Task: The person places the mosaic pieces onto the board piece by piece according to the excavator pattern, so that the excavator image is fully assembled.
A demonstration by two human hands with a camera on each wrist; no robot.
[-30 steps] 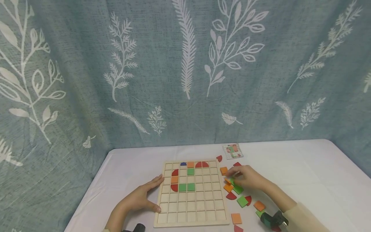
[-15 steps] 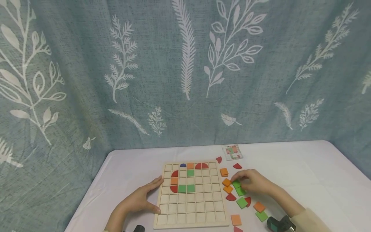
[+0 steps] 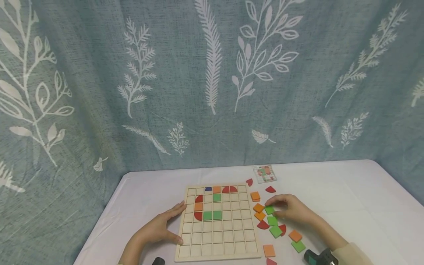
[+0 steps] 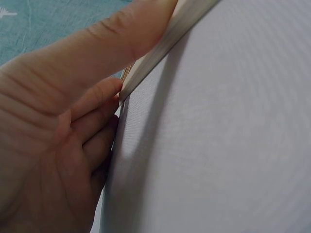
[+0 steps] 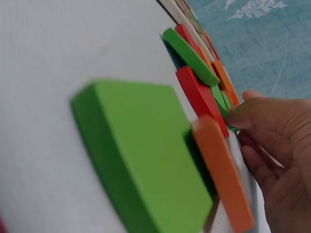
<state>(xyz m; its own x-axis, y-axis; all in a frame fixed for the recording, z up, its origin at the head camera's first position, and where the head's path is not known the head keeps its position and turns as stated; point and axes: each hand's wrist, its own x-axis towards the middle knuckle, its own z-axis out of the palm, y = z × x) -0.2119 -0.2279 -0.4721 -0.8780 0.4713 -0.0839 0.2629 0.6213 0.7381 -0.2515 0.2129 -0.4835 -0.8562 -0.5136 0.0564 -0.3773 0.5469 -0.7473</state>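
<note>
Beyond the left hand [image 3: 159,225] and right hand [image 3: 292,209] hangs a blue-green curtain [image 3: 185,82] printed with white leafy sprigs [image 3: 248,51] and feathery fronds [image 3: 213,57], also flanking them on either side. Beneath both spreads a white worktop [image 3: 354,191], its far corners rounded.

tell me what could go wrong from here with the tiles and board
The right grip pinches a green tile close beside orange tiles, so moving it could nudge those. The left grip touches the edge of the board; a push there might shift it and perhaps jostle the coloured pieces in its squares.
</note>
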